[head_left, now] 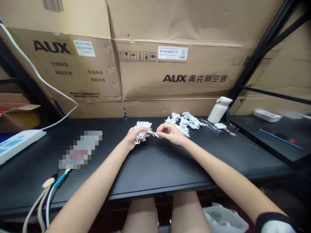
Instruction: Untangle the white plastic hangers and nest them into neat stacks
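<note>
A folded bundle of white cable [143, 128] is gripped in my left hand [134, 136], above the middle of the black table. From the bundle a few loose cable ends [153, 133] stick out to the right, with a small yellow bit among them. My right hand [171, 133] pinches at the tips of these ends, thumb and fingers together. Behind my right hand lie several more white cable bundles [190, 120] in a loose heap on the table.
A white bottle [220, 109] and a small white case [220, 126] stand at the back right. On the left lie a power strip [21, 142] and a blurred-out device [81, 150] with a cord. Cardboard [145, 87] walls the back of the black table [155, 174].
</note>
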Motion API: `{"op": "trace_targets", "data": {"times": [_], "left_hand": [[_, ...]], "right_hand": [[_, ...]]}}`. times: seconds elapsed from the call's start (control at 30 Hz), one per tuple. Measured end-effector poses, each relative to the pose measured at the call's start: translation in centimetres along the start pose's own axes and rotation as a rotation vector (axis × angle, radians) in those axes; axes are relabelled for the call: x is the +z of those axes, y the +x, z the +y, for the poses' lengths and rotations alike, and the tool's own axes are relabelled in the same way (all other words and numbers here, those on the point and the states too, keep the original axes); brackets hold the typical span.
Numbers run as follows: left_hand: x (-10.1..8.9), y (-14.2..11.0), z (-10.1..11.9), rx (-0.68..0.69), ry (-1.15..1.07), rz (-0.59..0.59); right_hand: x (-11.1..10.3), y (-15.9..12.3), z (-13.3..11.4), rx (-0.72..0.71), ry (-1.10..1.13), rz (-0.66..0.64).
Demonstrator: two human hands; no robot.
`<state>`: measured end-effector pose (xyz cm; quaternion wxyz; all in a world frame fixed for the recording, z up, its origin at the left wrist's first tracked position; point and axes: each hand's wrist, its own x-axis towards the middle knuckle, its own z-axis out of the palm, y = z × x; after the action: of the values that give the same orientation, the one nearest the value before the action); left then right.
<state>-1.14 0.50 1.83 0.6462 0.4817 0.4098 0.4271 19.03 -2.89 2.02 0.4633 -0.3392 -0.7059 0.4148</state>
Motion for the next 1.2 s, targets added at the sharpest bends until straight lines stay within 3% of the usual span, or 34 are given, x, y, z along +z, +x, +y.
{"op": "trace_targets", "data": {"times": [0.27,0.43,0.53,0.67,0.8,0.97,1.2], "left_hand": [[0.0,0.5,0.2,-0.011,-0.092,0.218],[0.1,0.6,0.3,-0.033,-0.138,0.304],[-0.9,0.8,0.6,0.004,-0.149,0.397],[-2.4,1.2,0.8,0.073,-0.084,0.457],[-3.1,1.6,0.3,0.169,0.127,0.446],[-4.5,2.3,-0.3,0.255,0.493,0.508],[-6.1,3.4,-0.7,0.201,0.777,0.558]], "right_hand": [[-0.4,0.2,0.3,-0.086,-0.121,0.042],[0.0,-0.1,0.4,-0.344,-0.426,0.078],[-0.2,-0.3,-0.2,-0.389,-0.449,0.149],[-1.2,-0.2,-0.6,-0.309,-0.344,0.331],[-1.7,0.3,0.7,-0.115,-0.201,0.409],[-0.7,0.4,2.8,0.088,-0.092,0.331],[0.7,-0.2,3.3,0.086,-0.140,0.205]]}}
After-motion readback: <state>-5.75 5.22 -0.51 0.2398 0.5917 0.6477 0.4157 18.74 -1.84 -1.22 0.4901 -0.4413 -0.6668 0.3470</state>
